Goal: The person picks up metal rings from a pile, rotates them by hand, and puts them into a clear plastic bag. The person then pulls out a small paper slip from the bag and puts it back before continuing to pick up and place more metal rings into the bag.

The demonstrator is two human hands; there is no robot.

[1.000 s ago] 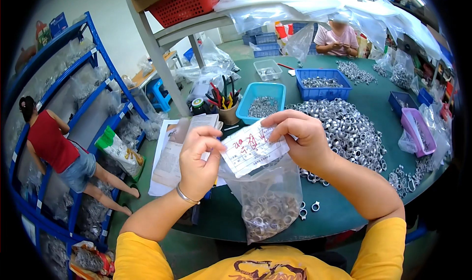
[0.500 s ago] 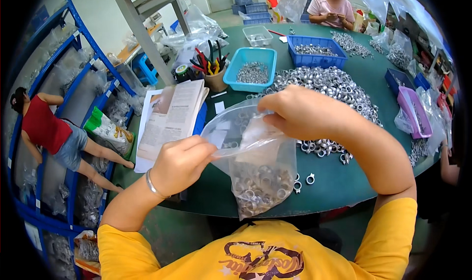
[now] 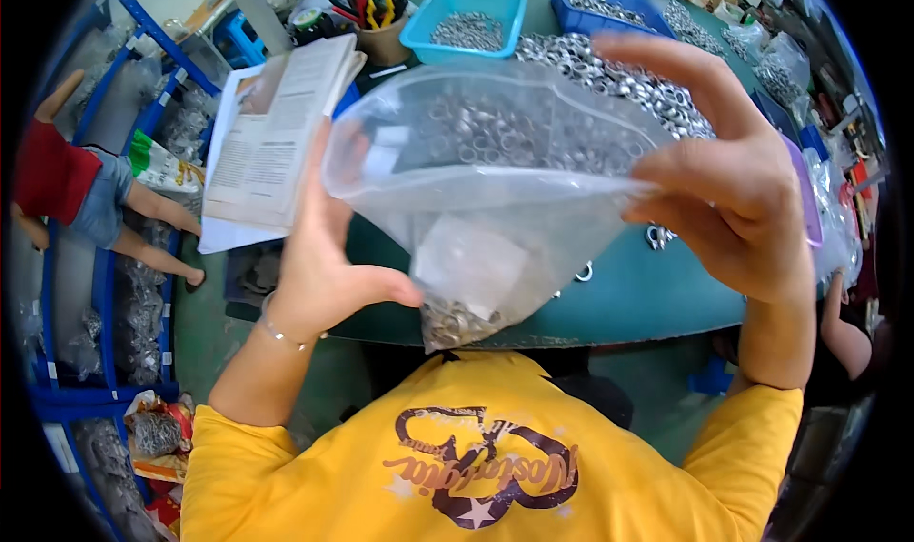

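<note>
A clear plastic bag [image 3: 562, 218] hangs tilted between my hands above the table's front edge, its mouth spread wide. Metal rings [image 3: 455, 325] and a white paper slip [image 3: 471, 261] lie in its lower part. My left hand [image 3: 324, 266] supports the bag's left side. Its fingers reach up along the rim, partly hidden by the plastic, and its thumb stretches toward the lower bag. At the right corner of the mouth, my right hand [image 3: 743, 180] holds the rim near its thumb, with the index finger raised away and slightly blurred.
Behind the bag lies a large heap of metal rings [image 3: 562, 55]. A turquoise tray [image 3: 414, 38], a blue crate [image 3: 566, 14] and a pot of pliers [image 3: 386, 47] stand farther back. An open book [image 3: 267, 152] lies left. Beside blue shelving, a person in red [image 3: 57, 180] stands.
My hands have moved apart, stretching the bag's mouth much wider, and my right hand has shifted right. The whole view has shifted, with the table higher in it.
</note>
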